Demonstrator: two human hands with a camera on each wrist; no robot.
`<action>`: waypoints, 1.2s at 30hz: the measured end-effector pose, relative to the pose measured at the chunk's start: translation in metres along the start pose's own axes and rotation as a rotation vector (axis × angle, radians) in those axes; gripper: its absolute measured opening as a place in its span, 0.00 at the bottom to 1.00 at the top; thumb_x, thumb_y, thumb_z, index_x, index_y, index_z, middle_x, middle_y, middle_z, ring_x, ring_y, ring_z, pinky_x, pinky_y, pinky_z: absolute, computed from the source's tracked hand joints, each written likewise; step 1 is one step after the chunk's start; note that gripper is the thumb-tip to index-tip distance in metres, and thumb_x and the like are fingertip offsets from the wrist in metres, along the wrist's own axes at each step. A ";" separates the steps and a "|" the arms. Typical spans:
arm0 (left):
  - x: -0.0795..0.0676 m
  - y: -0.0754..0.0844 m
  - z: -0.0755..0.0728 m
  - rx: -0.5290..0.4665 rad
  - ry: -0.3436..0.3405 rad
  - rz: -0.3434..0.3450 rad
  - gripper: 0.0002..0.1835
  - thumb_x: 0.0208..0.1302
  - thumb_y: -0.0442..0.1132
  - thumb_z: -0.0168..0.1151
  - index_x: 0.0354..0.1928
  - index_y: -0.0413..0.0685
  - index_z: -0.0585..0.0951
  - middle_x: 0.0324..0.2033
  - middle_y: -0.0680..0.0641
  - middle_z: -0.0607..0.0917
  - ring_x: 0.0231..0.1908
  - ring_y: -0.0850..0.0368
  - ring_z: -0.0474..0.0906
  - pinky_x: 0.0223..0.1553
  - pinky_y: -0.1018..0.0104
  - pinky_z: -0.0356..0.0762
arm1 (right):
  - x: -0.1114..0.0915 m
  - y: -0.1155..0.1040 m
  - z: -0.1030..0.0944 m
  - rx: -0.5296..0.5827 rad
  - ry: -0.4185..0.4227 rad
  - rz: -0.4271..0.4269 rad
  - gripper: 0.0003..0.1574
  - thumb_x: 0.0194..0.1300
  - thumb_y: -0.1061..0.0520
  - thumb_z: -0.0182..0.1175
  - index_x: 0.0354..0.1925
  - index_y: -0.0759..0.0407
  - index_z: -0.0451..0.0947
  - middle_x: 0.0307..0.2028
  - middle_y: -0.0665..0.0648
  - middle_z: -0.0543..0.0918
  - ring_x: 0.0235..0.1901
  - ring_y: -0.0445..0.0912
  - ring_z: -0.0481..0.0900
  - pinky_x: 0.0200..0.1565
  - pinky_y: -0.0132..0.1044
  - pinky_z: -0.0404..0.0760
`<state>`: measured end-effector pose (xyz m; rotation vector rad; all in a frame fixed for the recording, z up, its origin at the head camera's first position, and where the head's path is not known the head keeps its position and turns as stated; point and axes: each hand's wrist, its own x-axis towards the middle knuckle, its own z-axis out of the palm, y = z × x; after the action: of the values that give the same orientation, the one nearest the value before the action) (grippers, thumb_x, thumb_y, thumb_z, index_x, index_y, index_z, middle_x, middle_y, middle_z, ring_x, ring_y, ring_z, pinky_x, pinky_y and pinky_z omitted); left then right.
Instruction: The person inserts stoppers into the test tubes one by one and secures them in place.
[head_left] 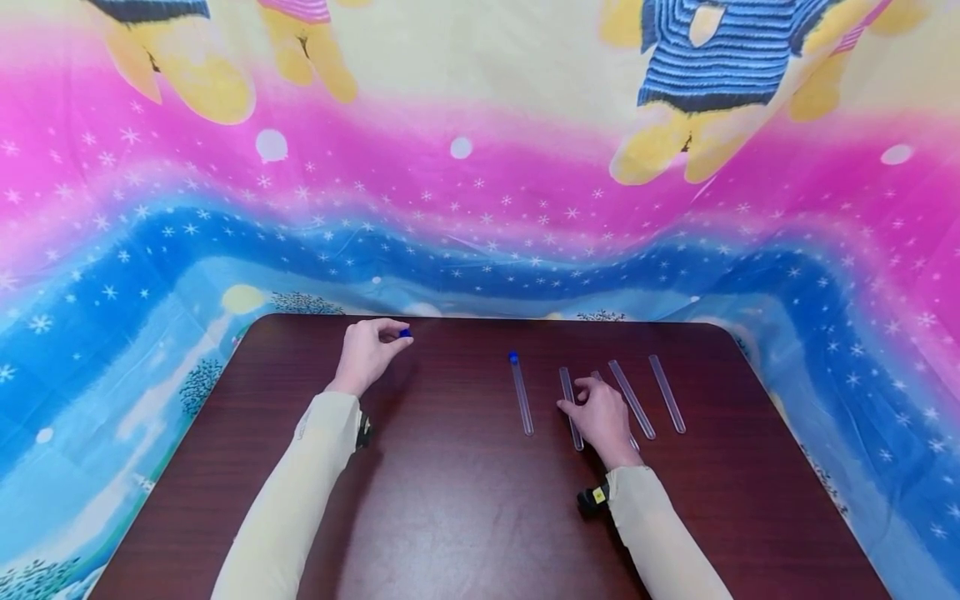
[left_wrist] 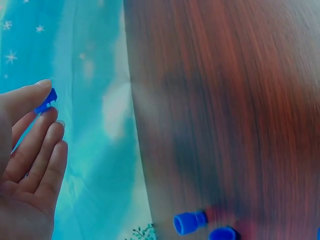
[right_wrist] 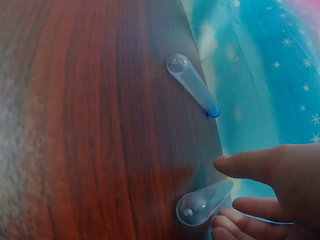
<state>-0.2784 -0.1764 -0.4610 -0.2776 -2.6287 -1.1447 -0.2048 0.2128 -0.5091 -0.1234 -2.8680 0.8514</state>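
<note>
In the head view my left hand (head_left: 363, 357) is raised near the table's far left edge. It pinches a small blue cap (left_wrist: 46, 101) between thumb and fingertip. My right hand (head_left: 606, 418) hovers over several clear test tubes, thumb and index finger parted beside an uncapped test tube (head_left: 566, 385). From the right wrist view, that tube's rounded end (right_wrist: 192, 209) points toward the camera; contact with the fingers cannot be told. Left of it lies a test tube (head_left: 522, 400) with a blue cap on its far end. Another tube is partly hidden under the right hand.
Two more uncapped tubes (head_left: 632, 398), (head_left: 667, 393) lie right of the right hand. In the left wrist view, loose blue caps (left_wrist: 186, 223) lie on the table near its edge. A patterned cloth (head_left: 480, 192) hangs behind the dark wooden table (head_left: 450, 508).
</note>
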 end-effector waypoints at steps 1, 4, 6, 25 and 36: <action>0.000 0.001 0.000 -0.001 0.006 0.011 0.14 0.63 0.41 0.74 0.50 0.46 0.90 0.39 0.46 0.90 0.38 0.51 0.86 0.44 0.53 0.83 | 0.000 0.000 0.000 -0.004 -0.008 -0.001 0.32 0.59 0.52 0.76 0.56 0.68 0.81 0.29 0.56 0.82 0.27 0.49 0.77 0.34 0.49 0.79; -0.001 0.005 0.001 -0.009 0.023 0.037 0.15 0.64 0.42 0.74 0.51 0.46 0.89 0.41 0.46 0.90 0.39 0.51 0.86 0.44 0.54 0.83 | 0.000 0.001 0.000 -0.008 -0.028 -0.002 0.31 0.60 0.52 0.76 0.55 0.68 0.81 0.25 0.53 0.80 0.24 0.46 0.76 0.32 0.46 0.78; -0.002 0.008 0.001 -0.017 0.031 0.052 0.15 0.64 0.42 0.73 0.51 0.47 0.89 0.42 0.46 0.90 0.40 0.52 0.86 0.44 0.55 0.83 | 0.000 0.001 0.000 -0.012 -0.040 0.000 0.30 0.60 0.52 0.75 0.54 0.68 0.82 0.23 0.52 0.80 0.23 0.44 0.76 0.31 0.46 0.78; -0.012 0.019 0.009 -0.063 0.027 0.083 0.14 0.65 0.40 0.72 0.52 0.49 0.89 0.44 0.48 0.89 0.45 0.52 0.83 0.45 0.55 0.80 | -0.001 0.000 0.003 0.003 -0.089 0.053 0.24 0.62 0.51 0.74 0.49 0.66 0.83 0.20 0.51 0.78 0.19 0.45 0.75 0.26 0.41 0.78; -0.013 0.021 0.015 -0.062 0.021 0.105 0.14 0.66 0.40 0.72 0.53 0.49 0.89 0.43 0.48 0.89 0.47 0.51 0.83 0.48 0.54 0.79 | -0.002 -0.002 0.002 0.015 -0.036 0.025 0.18 0.63 0.53 0.72 0.46 0.64 0.85 0.23 0.51 0.82 0.22 0.44 0.78 0.30 0.45 0.80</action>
<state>-0.2624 -0.1519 -0.4605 -0.4081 -2.5307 -1.1894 -0.2028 0.2103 -0.5097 -0.1439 -2.8990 0.8888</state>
